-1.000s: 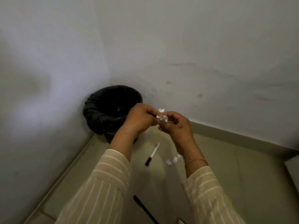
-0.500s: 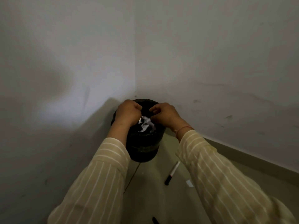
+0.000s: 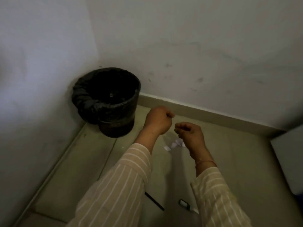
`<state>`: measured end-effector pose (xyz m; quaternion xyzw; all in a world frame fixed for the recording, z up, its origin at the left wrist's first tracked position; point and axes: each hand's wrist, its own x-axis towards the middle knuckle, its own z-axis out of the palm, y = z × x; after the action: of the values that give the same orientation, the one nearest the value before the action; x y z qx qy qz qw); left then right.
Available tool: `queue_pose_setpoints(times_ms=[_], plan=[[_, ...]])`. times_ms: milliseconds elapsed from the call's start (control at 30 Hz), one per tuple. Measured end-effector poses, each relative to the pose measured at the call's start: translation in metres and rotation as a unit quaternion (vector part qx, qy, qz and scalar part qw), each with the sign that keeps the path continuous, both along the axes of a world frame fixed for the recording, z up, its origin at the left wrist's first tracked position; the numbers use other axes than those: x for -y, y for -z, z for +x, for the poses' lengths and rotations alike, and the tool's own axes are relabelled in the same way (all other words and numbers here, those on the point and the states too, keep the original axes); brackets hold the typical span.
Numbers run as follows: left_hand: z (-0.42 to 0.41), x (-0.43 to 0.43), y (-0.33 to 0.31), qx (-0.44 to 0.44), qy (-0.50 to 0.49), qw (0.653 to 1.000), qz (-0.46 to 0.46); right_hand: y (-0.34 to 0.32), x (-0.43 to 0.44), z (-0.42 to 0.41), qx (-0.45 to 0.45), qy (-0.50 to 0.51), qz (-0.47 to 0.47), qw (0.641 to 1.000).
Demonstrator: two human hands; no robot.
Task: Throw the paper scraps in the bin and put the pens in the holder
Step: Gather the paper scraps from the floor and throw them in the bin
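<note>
While both hands (image 3: 158, 120) (image 3: 190, 133) hover with fingers curled, empty, paper scraps (image 3: 175, 144) lie beside the bin (image 3: 106, 102).

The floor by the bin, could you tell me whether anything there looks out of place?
Yes. A few white paper scraps lie on the beige floor under the right hand, outside the black lined bin. A thin black pen also lies loose nearer the person.
</note>
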<state>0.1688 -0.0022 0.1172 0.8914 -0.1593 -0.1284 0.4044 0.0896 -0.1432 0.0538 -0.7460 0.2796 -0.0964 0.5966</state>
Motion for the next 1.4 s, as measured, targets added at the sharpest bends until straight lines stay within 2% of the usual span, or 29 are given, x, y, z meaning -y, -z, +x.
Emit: queue_pose_setpoints(times_ms=[200, 300, 400, 500, 700, 833, 900, 1133, 1400], plan=[[-0.043, 0.022, 0.091, -0.095, 0.04, 0.991, 0.087, 0.069, 0.028, -0.066, -0.12, 0.0, -0.155, 0.981], [-0.055, 0.028, 0.116, -0.119, 0.044, 0.985, 0.117, 0.088, 0.023, -0.088, -0.156, 0.016, -0.173, 0.972], [-0.06, 0.037, 0.128, -0.127, 0.041, 0.983, 0.128, 0.105, 0.005, -0.103, -0.171, -0.034, -0.195, 0.965], [-0.064, 0.046, 0.132, -0.138, 0.055, 0.981, 0.129, 0.11, -0.005, -0.101, -0.158, -0.078, -0.22, 0.959], [-0.066, 0.049, 0.142, -0.158, 0.025, 0.983, 0.088, 0.092, 0.014, -0.043, -0.097, -0.048, -0.211, 0.971], [-0.06, 0.037, 0.147, -0.14, -0.017, 0.987, 0.078, 0.095, 0.023, -0.016, -0.154, -0.15, -0.234, 0.948], [-0.056, 0.031, 0.151, -0.13, -0.038, 0.988, 0.08, 0.105, 0.016, -0.021, -0.16, -0.169, -0.237, 0.943], [-0.041, 0.035, 0.165, -0.122, -0.043, 0.987, 0.1, 0.116, 0.016, -0.033, -0.082, -0.047, -0.19, 0.977], [-0.032, 0.046, 0.172, -0.043, -0.042, 0.99, 0.129, 0.111, 0.03, 0.004, -0.079, -0.183, -0.268, 0.943]])
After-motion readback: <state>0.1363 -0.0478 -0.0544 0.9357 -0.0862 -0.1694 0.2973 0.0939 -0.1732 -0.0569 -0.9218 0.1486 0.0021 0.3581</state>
